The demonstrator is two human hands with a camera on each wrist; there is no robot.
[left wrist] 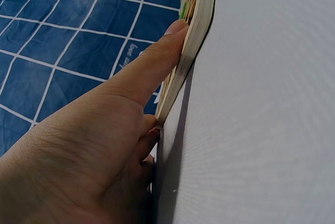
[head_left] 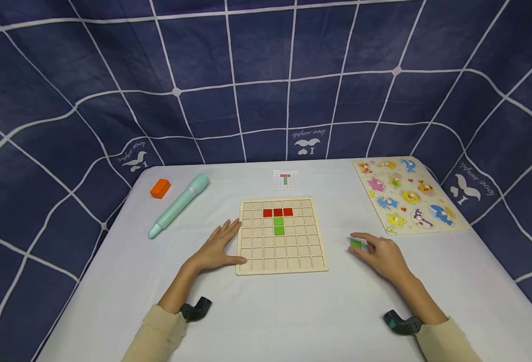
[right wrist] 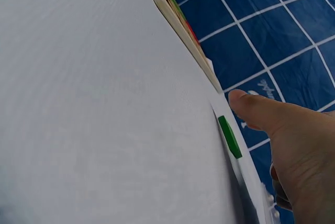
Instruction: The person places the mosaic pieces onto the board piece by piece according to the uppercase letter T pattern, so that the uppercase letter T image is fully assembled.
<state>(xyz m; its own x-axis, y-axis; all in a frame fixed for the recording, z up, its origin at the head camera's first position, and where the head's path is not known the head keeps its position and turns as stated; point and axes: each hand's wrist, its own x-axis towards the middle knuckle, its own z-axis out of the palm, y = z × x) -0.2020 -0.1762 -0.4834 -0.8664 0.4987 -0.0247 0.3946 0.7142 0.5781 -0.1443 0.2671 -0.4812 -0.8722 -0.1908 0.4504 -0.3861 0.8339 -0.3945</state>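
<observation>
A wooden grid board (head_left: 257, 254) lies on the white table. Three red tiles (head_left: 278, 212) form a row in it, with two green tiles (head_left: 278, 225) in a column beneath the middle one. My left hand (head_left: 215, 250) rests at the board's left side, fingers spread, thumb on its edge; the left wrist view shows this thumb (left wrist: 162, 54) against the rim. To the board's right, my right hand (head_left: 381, 255) hovers around a loose green tile (head_left: 356, 244), thumb and forefinger apart on either side. In the right wrist view the green tile (right wrist: 230, 137) lies on the table, the thumb not touching it.
Behind the board lies a small pattern card (head_left: 285, 180). A mint-green wand-shaped thing (head_left: 177, 206) and an orange block (head_left: 160, 188) are at the left. An animal puzzle board (head_left: 406, 196) lies at the back right. A dark blue cloth (head_left: 266, 65) hangs around the table.
</observation>
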